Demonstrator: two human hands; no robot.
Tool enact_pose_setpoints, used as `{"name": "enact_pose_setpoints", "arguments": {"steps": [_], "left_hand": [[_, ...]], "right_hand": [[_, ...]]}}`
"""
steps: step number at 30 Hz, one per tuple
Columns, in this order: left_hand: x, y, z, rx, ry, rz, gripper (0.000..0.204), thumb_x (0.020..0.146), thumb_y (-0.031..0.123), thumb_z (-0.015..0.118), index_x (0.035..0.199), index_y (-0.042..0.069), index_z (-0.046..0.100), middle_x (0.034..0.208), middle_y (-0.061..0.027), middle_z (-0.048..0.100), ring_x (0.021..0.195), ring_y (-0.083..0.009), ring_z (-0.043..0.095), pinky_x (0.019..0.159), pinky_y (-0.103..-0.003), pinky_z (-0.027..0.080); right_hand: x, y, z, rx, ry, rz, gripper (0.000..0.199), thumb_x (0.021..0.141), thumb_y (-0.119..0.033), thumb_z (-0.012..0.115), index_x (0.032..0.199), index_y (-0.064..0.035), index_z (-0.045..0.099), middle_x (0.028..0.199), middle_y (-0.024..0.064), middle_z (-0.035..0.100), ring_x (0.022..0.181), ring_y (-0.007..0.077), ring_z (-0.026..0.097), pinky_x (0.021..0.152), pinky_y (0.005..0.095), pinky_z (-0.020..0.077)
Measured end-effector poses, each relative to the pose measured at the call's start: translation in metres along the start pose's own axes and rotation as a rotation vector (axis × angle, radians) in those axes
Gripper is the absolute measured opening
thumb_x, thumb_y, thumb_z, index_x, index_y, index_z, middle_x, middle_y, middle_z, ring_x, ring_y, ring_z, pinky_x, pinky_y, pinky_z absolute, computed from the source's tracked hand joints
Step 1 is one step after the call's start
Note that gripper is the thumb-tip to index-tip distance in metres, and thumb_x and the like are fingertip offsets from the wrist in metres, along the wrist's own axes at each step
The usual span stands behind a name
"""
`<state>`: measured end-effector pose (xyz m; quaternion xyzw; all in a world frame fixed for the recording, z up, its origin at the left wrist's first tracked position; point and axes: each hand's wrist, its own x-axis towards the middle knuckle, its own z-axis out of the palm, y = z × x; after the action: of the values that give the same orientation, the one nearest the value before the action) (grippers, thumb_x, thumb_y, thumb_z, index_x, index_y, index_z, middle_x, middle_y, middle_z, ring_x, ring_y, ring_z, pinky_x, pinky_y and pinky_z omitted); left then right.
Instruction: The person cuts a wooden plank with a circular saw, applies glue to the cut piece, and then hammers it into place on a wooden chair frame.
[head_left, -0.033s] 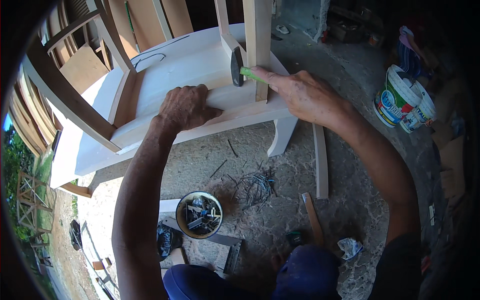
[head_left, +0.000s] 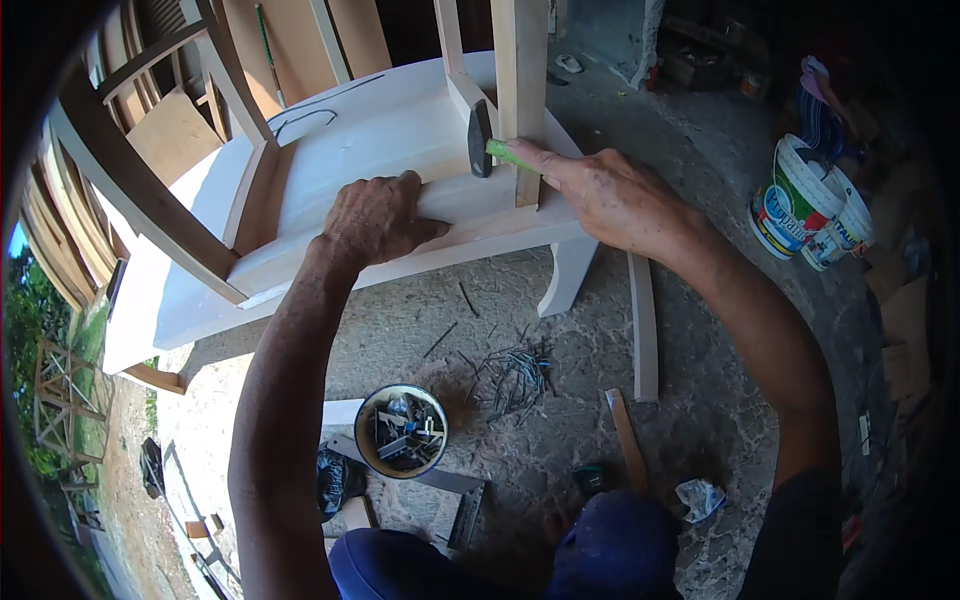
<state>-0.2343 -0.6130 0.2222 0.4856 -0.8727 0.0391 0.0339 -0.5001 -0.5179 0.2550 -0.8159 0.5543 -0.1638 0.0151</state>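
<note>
My right hand (head_left: 625, 200) is closed round the green handle of a hammer (head_left: 480, 140). The hammer's dark metal head stands beside an upright wooden leg (head_left: 518, 85), just above a pale wooden rail (head_left: 465, 195). My left hand (head_left: 378, 220) grips this rail left of the hammer, its fingers curled over the top and its thumb on the near side. The rail belongs to a wooden furniture frame lying upside down on a pale tabletop (head_left: 370, 110). Whether the hammer head touches the wood, I cannot tell.
A tin (head_left: 446, 440) of small hardware stands on the floor, near a heap of loose nails (head_left: 515, 375). Wooden strips (head_left: 643, 330) and a metal square (head_left: 465, 515) lie about. White buckets (head_left: 790, 200) and another person (head_left: 825, 100) are at right; wooden parts (head_left: 170, 135) lean at left.
</note>
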Motion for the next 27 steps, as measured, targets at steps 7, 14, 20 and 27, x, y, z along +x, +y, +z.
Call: {"name": "enact_pose_setpoints", "arguments": {"steps": [7, 14, 20, 27], "left_hand": [[-0.038, -0.036, 0.015, 0.029, 0.192, -0.119, 0.068, 0.079, 0.066, 0.076, 0.105, 0.005, 0.063, 0.095, -0.0155, 0.074, 0.093, -0.0337, 0.073, 0.085, -0.047, 0.057], [-0.051, -0.040, 0.006, -0.114, 0.155, -0.101, 0.062, 0.079, 0.060, 0.077, 0.110, 0.006, 0.069, 0.107, -0.0177, 0.073, 0.106, -0.0345, 0.070, 0.093, -0.045, 0.054], [-0.029, -0.044, 0.051, -0.071, 0.634, -0.015, 0.054, 0.076, 0.053, 0.079, 0.107, 0.010, 0.072, 0.110, -0.0159, 0.072, 0.106, -0.0296, 0.070, 0.094, -0.043, 0.054], [-0.037, -0.044, 0.022, -0.224, 0.283, -0.004, 0.047, 0.072, 0.048, 0.084, 0.094, 0.007, 0.075, 0.092, -0.0118, 0.076, 0.091, -0.0287, 0.075, 0.084, -0.040, 0.059]], "right_hand": [[0.000, -0.010, 0.011, 0.017, 0.029, 0.005, 0.062, 0.101, 0.001, 0.047, 0.159, -0.0212, 0.038, 0.106, 0.0303, 0.069, 0.101, 0.0455, 0.070, 0.082, 0.0523, 0.0544], [0.034, -0.085, 0.016, -0.073, 0.084, -0.211, 0.056, 0.102, -0.004, 0.053, 0.155, -0.0196, 0.046, 0.120, 0.0271, 0.067, 0.102, 0.0422, 0.070, 0.082, 0.0528, 0.0533], [0.111, -0.162, 0.049, 0.187, -0.103, -0.330, 0.041, 0.105, -0.013, 0.051, 0.146, -0.0087, 0.056, 0.125, 0.0230, 0.068, 0.105, 0.0330, 0.071, 0.094, 0.0390, 0.0544], [0.226, -0.183, 0.045, 0.154, -0.483, -0.164, 0.051, 0.096, -0.035, 0.065, 0.142, -0.0131, 0.062, 0.125, 0.0183, 0.070, 0.114, 0.0294, 0.066, 0.100, 0.0404, 0.0490]]}}
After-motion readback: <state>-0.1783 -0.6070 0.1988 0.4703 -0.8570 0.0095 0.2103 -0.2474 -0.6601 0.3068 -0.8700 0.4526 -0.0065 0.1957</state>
